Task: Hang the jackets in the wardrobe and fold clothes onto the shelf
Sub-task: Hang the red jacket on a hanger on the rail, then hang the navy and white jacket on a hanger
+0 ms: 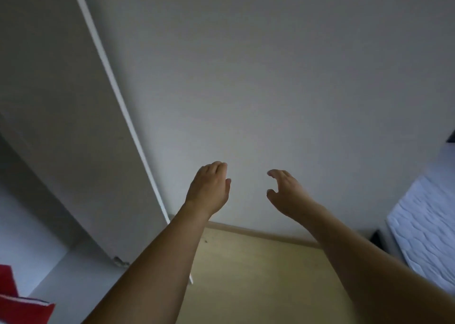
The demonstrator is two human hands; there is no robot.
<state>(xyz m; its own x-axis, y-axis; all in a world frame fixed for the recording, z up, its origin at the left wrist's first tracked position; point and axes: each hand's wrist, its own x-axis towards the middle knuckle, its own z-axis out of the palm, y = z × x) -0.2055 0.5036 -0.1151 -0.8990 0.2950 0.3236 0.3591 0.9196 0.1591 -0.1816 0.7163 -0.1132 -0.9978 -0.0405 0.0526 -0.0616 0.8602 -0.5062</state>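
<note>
At far left, low in the head view, a red garment point(14, 299) with a white and dark stripe lies on a pale wardrobe shelf point(49, 269); only its corner shows, so its kind cannot be told. Above and beside it stands the open wardrobe door point(73, 126), its white edge running diagonally down toward the floor. No jacket and no hanger appear anywhere in view.

At centre, both bare forearms reach forward toward a plain wall point(270, 77). The left hand point(209, 188) hangs relaxed, fingers loosely curved together, holding nothing. The right hand point(286, 192) is likewise empty, thumb and fingers apart in a loose C. The hands are near each other but not touching, and neither touches the wall. Below them lies the yellowish floor point(246, 274) with its skirting board.

At far right, the edge of a quilted white mattress point(423, 230) enters the view.

Judged from this posture, the hands are between garments. To do the step well, the person should turn toward the clothes, take the next piece by two matching points such as the shoulders, and let it hang flat before folding, so that the stack on the shelf stays even.
</note>
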